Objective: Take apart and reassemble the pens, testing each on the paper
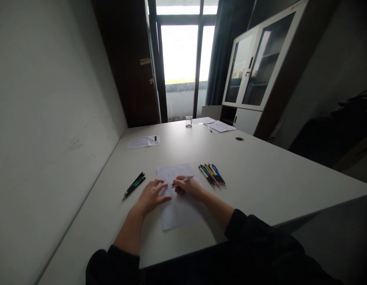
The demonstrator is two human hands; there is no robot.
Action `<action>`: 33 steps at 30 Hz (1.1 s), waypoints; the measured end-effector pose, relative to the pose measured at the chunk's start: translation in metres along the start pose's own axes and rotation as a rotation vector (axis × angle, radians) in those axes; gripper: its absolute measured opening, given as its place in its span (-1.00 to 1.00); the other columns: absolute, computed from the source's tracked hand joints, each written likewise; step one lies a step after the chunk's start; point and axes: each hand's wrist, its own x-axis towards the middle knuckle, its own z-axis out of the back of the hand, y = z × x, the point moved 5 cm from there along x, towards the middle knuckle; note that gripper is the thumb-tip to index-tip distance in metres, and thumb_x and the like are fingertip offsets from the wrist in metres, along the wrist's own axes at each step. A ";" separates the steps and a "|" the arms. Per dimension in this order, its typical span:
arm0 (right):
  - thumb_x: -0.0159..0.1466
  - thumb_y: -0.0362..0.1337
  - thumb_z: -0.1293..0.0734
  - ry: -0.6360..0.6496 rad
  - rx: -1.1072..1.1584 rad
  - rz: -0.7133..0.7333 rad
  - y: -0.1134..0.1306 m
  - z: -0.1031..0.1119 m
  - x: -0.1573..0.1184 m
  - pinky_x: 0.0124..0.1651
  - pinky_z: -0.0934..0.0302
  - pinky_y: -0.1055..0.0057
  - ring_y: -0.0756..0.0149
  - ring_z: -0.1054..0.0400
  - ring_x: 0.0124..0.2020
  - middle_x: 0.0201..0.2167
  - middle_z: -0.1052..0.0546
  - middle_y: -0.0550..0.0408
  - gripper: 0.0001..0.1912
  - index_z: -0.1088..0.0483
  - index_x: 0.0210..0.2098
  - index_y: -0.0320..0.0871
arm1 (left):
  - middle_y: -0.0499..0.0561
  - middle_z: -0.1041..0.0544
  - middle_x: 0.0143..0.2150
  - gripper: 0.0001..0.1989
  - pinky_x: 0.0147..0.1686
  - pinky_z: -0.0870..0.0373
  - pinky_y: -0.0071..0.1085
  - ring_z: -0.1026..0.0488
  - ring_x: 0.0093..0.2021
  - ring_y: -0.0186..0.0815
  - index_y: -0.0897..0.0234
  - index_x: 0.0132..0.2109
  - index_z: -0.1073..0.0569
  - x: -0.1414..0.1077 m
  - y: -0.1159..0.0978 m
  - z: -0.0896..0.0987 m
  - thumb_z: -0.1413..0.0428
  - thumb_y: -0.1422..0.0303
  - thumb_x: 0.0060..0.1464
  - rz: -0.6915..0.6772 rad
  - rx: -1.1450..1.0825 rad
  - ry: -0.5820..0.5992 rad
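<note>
A sheet of paper (180, 215) lies on the white table in front of me, with lines of writing across its upper part. My right hand (185, 186) grips a white pen (188, 179), its tip down at the sheet near the middle. Flat on the left side of the same sheet rests my left hand (154, 196), fingers spread and holding nothing. Several pens (211, 175) in different colours lie side by side to the right of the paper. Left of my left hand are dark pens (134, 186), close together.
Farther back on the table (260, 174) stand a glass (188, 121) and papers (220, 126) with a pen (209, 129) beside them. Another sheet (139, 141) with a small dark object lies back left. A cable hole (239, 139) is at the right; a wall borders the left.
</note>
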 end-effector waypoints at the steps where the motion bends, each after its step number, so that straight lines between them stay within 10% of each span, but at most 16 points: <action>1: 0.18 -0.23 -0.24 -0.005 -0.017 -0.005 -0.001 -0.001 0.001 -0.53 -0.25 0.56 0.43 -0.37 -0.60 -0.59 -0.51 0.13 -0.81 -0.45 -0.39 -0.20 | 0.08 -0.38 0.11 -0.43 0.15 -0.26 -0.07 -0.32 0.09 -0.06 0.06 0.13 -0.42 0.000 0.000 0.000 -0.16 -0.06 0.02 -0.002 -0.002 -0.004; 33: 0.14 -0.29 -0.26 -0.075 -0.106 -0.021 -0.006 0.000 0.004 -0.55 -0.21 0.55 0.41 -0.36 -0.61 -0.64 -0.49 0.18 -0.87 -0.26 -0.52 -0.13 | 0.08 -0.38 0.12 -0.41 0.15 -0.26 -0.08 -0.31 0.11 -0.05 0.06 0.15 -0.42 -0.001 0.000 0.000 -0.15 -0.07 0.02 0.011 -0.005 -0.003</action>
